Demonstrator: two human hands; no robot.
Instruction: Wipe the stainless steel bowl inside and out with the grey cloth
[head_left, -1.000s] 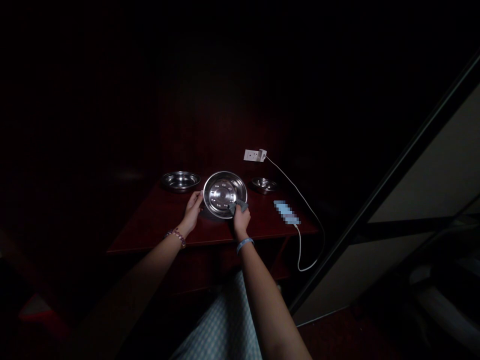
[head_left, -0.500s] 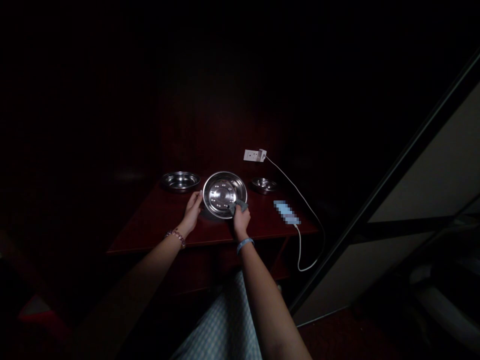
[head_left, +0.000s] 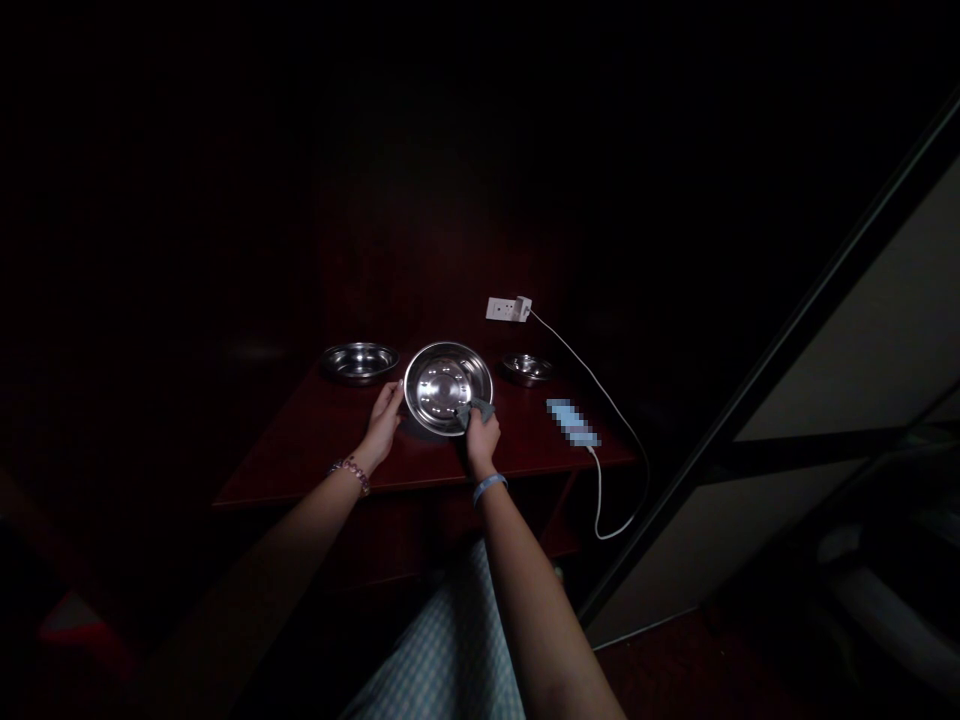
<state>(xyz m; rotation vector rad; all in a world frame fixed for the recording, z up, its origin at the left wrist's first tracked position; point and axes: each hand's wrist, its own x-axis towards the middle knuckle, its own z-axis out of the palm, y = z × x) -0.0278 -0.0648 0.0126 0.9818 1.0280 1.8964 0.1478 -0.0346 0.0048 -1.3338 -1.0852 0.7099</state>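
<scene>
A shiny steel plate (head_left: 442,382) stands tilted toward me on a dark red wooden table (head_left: 330,450). My left hand (head_left: 385,420) holds the plate's left rim. My right hand (head_left: 482,437) presses a small grey cloth (head_left: 474,410) against the plate's lower right inside. A bead bracelet is on my left wrist, a pale blue band on my right.
A second steel plate (head_left: 360,360) lies at the back left, a small steel bowl (head_left: 528,367) at the back right. A phone (head_left: 572,421) lies on the right, its white cable (head_left: 600,395) running to a wall socket (head_left: 508,308). The room is very dark.
The cloth and my right hand have shifted very slightly on the plate; otherwise both hands and the plate stay in place.
</scene>
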